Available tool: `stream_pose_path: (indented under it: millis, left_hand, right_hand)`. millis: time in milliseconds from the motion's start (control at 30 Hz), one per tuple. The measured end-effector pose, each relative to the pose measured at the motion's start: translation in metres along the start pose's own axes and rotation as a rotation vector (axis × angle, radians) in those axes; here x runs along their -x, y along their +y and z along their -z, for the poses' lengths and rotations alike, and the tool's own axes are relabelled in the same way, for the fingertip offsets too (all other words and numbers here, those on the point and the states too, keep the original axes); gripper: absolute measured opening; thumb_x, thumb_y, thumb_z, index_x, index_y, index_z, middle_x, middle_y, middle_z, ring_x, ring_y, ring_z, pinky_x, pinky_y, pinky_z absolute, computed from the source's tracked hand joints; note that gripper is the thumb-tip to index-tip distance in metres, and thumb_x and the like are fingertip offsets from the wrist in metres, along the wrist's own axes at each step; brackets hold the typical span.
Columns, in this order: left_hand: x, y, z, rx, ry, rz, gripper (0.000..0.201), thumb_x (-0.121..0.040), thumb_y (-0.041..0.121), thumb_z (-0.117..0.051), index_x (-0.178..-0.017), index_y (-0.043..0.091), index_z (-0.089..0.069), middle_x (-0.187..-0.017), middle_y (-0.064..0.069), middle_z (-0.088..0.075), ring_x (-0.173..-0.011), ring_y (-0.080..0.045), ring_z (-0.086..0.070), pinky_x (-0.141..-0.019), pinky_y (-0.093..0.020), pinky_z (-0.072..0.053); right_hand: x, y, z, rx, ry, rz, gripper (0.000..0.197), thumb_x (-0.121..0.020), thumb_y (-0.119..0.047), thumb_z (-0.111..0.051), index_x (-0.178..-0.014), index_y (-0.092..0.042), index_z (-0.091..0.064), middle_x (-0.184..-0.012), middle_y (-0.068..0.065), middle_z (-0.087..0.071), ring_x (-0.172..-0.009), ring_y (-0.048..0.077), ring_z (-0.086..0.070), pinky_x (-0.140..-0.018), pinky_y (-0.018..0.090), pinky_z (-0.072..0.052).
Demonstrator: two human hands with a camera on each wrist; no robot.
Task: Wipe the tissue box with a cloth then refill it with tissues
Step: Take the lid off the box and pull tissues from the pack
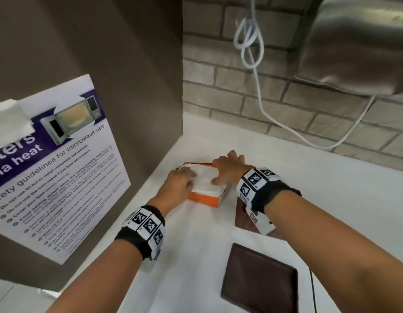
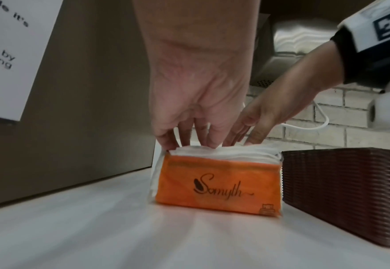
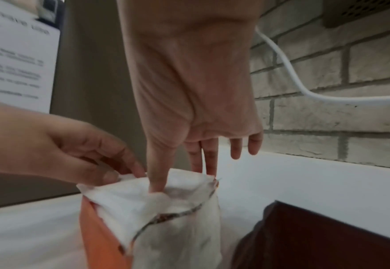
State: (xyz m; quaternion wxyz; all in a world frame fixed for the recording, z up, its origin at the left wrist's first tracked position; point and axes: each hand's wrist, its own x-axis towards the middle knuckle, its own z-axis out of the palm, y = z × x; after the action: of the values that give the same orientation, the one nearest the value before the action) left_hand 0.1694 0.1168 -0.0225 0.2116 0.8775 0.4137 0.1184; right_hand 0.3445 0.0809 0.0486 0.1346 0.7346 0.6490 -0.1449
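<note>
An orange tissue pack (image 1: 203, 198) lies on the white counter (image 1: 331, 199) near the corner, its top torn open over a stack of white tissues (image 1: 205, 180). My left hand (image 1: 182, 184) pinches the left edge of the tissues (image 3: 129, 200). At the pack's right end, my right hand (image 1: 227, 170) holds the stack, thumb pressed into the tissues and two fingers behind them (image 3: 180, 178). The brown woven tissue box (image 2: 346, 187) stands just right of the pack (image 2: 217, 183), partly hidden under my right wrist in the head view. No cloth is visible.
A flat brown lid (image 1: 259, 279) lies on the counter nearer me. A grey panel with a microwave safety poster (image 1: 49, 166) closes the left side. The brick wall behind carries a white cable (image 1: 261, 102) and a steel appliance (image 1: 358, 46).
</note>
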Motion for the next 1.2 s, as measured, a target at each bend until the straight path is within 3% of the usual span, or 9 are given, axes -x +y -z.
stream_pose_path:
  millis: [133, 233, 333, 433, 567, 733, 867, 1033, 1200]
  left_hand:
    - [0.003, 0.001, 0.010, -0.016, -0.033, 0.020, 0.034, -0.091, 0.012, -0.056, -0.125, 0.009, -0.060, -0.134, -0.008, -0.056, -0.120, -0.027, -0.056, -0.105, -0.032, -0.037]
    - [0.004, 0.000, 0.014, -0.051, -0.102, 0.077, 0.041, -0.095, 0.020, -0.054, -0.135, 0.017, -0.049, -0.150, -0.005, -0.039, -0.126, -0.031, -0.047, -0.107, -0.030, -0.030]
    - [0.002, 0.000, 0.013, -0.083, -0.186, 0.145, 0.055, -0.097, 0.024, -0.051, -0.148, 0.023, -0.030, -0.159, -0.001, -0.020, -0.125, -0.036, -0.036, -0.108, -0.035, -0.028]
    - [-0.004, 0.000, 0.014, -0.087, -0.236, 0.161, 0.065, -0.096, 0.026, -0.052, -0.152, 0.021, -0.019, -0.160, 0.000, -0.016, -0.125, -0.036, -0.033, -0.110, -0.038, -0.030]
    - [-0.007, 0.000, 0.020, -0.054, -0.275, 0.188, 0.075, -0.093, 0.027, -0.060, -0.153, 0.018, -0.017, -0.159, -0.001, -0.016, -0.131, -0.036, -0.028, -0.111, -0.038, -0.029]
    - [-0.010, -0.005, 0.024, 0.033, -0.262, 0.207, 0.083, -0.085, 0.030, -0.070, -0.152, 0.018, -0.023, -0.155, -0.005, -0.023, -0.135, -0.035, -0.028, -0.111, -0.038, -0.029]
    - [-0.010, -0.009, 0.024, 0.163, -0.207, 0.247, 0.090, -0.077, 0.041, -0.076, -0.150, 0.021, -0.027, -0.143, -0.010, -0.032, -0.134, -0.033, -0.031, -0.113, -0.043, -0.031]
    - [-0.009, -0.010, 0.024, 0.189, -0.155, 0.270, 0.102, -0.071, 0.051, -0.078, -0.150, 0.022, -0.020, -0.143, -0.012, -0.036, -0.136, -0.033, -0.031, -0.111, -0.044, -0.033]
    - [-0.005, -0.013, 0.035, 0.327, -0.098, 0.278, 0.122, -0.059, 0.064, -0.076, -0.153, 0.030, -0.006, -0.151, -0.004, -0.034, -0.141, -0.028, -0.031, -0.113, -0.041, -0.031]
  right_hand:
    - [-0.014, -0.005, 0.002, 0.102, 0.084, 0.009, 0.049, -0.075, -0.045, -0.070, -0.116, -0.020, -0.062, -0.106, 0.004, -0.048, -0.117, 0.029, -0.032, -0.091, 0.042, -0.028]
    - [-0.017, -0.003, -0.002, 0.099, 0.080, -0.016, 0.052, -0.074, -0.050, -0.070, -0.114, -0.019, -0.064, -0.103, 0.002, -0.040, -0.118, 0.030, -0.031, -0.094, 0.044, -0.028]
    - [-0.015, 0.002, -0.008, -0.019, -0.032, -0.044, 0.058, -0.078, -0.052, -0.067, -0.125, -0.021, -0.056, -0.120, 0.002, -0.053, -0.130, 0.033, -0.026, -0.100, 0.048, -0.023]
    - [-0.013, 0.006, -0.015, -0.136, -0.087, -0.072, 0.060, -0.080, -0.051, -0.064, -0.132, -0.024, -0.049, -0.130, 0.002, -0.054, -0.131, 0.032, -0.026, -0.101, 0.047, -0.022]
    - [-0.010, 0.008, -0.013, -0.218, -0.147, -0.102, 0.070, -0.079, -0.053, -0.067, -0.138, -0.024, -0.042, -0.132, 0.006, -0.049, -0.130, 0.029, -0.029, -0.102, 0.046, -0.026]
    - [-0.018, 0.011, -0.014, -0.361, -0.160, -0.118, 0.088, -0.058, -0.059, -0.079, -0.134, -0.030, -0.046, -0.133, 0.009, -0.047, -0.128, 0.028, -0.036, -0.106, 0.045, -0.037]
    - [-0.010, 0.012, -0.010, -0.557, -0.118, -0.012, 0.070, -0.070, -0.033, -0.084, -0.131, -0.023, -0.052, -0.123, -0.004, -0.055, -0.123, 0.021, -0.046, -0.103, 0.035, -0.042]
    - [0.001, 0.015, -0.008, -0.843, -0.070, 0.105, 0.043, -0.073, -0.017, -0.083, -0.108, -0.019, -0.057, -0.103, -0.002, -0.060, -0.099, 0.016, -0.057, -0.075, 0.023, -0.049]
    - [0.008, 0.021, 0.002, -1.083, 0.010, 0.145, 0.053, -0.071, -0.017, -0.084, -0.118, -0.015, -0.059, -0.110, -0.002, -0.065, -0.105, 0.015, -0.060, -0.085, 0.026, -0.051]
